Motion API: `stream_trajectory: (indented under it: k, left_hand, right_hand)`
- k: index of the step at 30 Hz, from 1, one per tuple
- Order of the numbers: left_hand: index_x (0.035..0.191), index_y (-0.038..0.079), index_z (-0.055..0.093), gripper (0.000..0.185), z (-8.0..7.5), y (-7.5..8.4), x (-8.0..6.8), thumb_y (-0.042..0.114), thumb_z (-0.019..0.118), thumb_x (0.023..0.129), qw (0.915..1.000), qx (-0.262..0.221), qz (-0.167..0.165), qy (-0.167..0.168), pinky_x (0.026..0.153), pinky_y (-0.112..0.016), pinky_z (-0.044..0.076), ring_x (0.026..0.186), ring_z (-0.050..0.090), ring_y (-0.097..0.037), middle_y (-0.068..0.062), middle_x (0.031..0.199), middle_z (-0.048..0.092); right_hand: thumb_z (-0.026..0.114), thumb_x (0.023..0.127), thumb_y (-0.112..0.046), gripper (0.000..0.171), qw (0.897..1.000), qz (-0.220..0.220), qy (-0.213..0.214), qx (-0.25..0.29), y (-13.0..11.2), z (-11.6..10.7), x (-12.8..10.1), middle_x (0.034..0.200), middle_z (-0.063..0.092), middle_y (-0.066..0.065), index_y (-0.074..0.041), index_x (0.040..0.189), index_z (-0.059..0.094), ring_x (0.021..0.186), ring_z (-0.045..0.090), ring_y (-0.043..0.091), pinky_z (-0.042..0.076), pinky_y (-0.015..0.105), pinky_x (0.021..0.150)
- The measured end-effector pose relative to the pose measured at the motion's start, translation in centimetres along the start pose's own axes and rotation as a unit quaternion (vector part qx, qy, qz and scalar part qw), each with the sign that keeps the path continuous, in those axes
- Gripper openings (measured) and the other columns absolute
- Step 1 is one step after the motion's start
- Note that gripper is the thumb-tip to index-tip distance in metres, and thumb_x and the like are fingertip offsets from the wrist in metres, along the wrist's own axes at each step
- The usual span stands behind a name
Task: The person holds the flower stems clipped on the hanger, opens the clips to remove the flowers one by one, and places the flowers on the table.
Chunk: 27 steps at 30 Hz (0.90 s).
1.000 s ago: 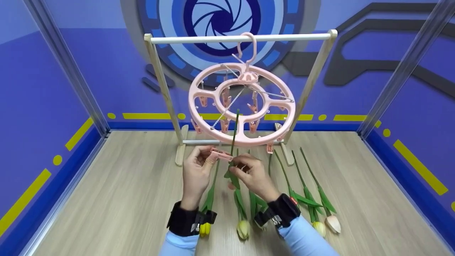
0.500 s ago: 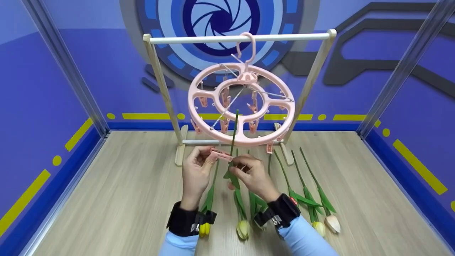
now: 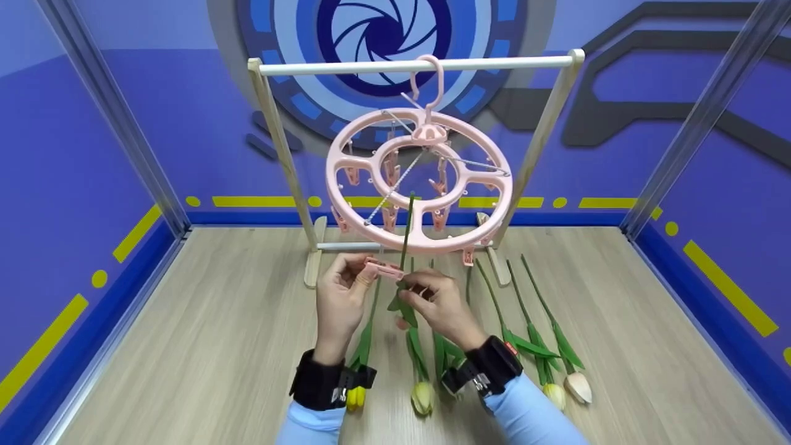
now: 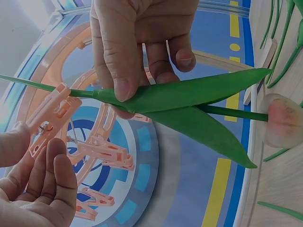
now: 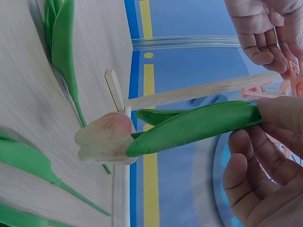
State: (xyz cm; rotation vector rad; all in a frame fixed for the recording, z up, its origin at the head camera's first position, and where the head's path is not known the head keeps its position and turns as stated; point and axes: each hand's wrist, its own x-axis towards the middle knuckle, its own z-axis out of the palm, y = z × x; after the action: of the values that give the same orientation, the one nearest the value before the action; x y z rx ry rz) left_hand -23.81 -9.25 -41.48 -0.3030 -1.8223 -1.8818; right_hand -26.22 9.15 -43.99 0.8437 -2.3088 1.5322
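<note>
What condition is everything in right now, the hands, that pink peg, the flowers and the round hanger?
Left hand: pinches the pink clip, squeezing it.
Pink clip: dangles from the hanger, at the stem; whether it grips cannot be told.
Right hand: holds the tulip by stem and leaf.
Held tulip: lifted, bloom down, stem end up.
Round hanger: hooked on the rail.
Other tulips: lying flat on the table.

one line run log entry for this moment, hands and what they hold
left hand: pinches pink clip | right hand: holds tulip stem, bloom down | clip at stem | round clip hanger on rail above
</note>
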Motion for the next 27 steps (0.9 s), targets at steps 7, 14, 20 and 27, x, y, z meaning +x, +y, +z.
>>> stream_trajectory:
  k: [7,14,20,27]
  left_hand:
    - [0.111,-0.013,0.065,0.02,0.02,-0.09,-0.08,0.002,0.069,0.097,1.0,0.0,0.0,0.0,0.075,-0.023,0.053,0.086,0.065,-0.014,-0.018,0.1,0.07]
    - [0.111,-0.011,0.066,0.018,0.07,0.02,-0.05,0.001,0.069,0.097,1.0,0.002,-0.003,0.001,0.075,-0.023,0.053,0.085,0.065,-0.015,-0.018,0.1,0.07]
    - [0.112,-0.012,0.065,0.021,0.06,0.08,-0.03,0.002,0.069,0.097,0.9999,0.006,-0.01,0.007,0.074,-0.023,0.051,0.086,0.064,-0.016,-0.017,0.1,0.07]
    - [0.112,-0.009,0.066,0.02,0.06,0.11,-0.04,0.002,0.07,0.097,0.9999,0.009,-0.009,0.006,0.077,-0.024,0.052,0.088,0.065,-0.018,-0.016,0.1,0.069]
  right_hand:
    - [0.072,0.095,-0.005,0.013,1.0,0.006,-0.006,-0.022,-0.11,-0.24,-0.2,0.097,0.071,0.009,-0.001,0.108,0.077,0.077,0.064,0.018,0.052,0.026,0.067]
    - [0.072,0.095,-0.005,0.016,0.999,0.006,-0.01,-0.031,-0.15,-0.44,-0.33,0.102,0.071,0.01,0.0,0.11,0.077,0.077,0.064,0.018,0.052,0.023,0.067]
    - [0.072,0.095,-0.005,0.013,0.999,0.001,-0.014,-0.032,-0.03,-0.47,-0.42,0.1,0.071,0.01,-0.001,0.107,0.077,0.077,0.063,0.016,0.052,0.023,0.066]
    - [0.072,0.094,-0.004,0.014,0.999,-0.002,-0.016,-0.036,0.16,-0.39,-0.36,0.098,0.071,0.009,0.002,0.106,0.076,0.075,0.061,0.013,0.052,0.023,0.064]
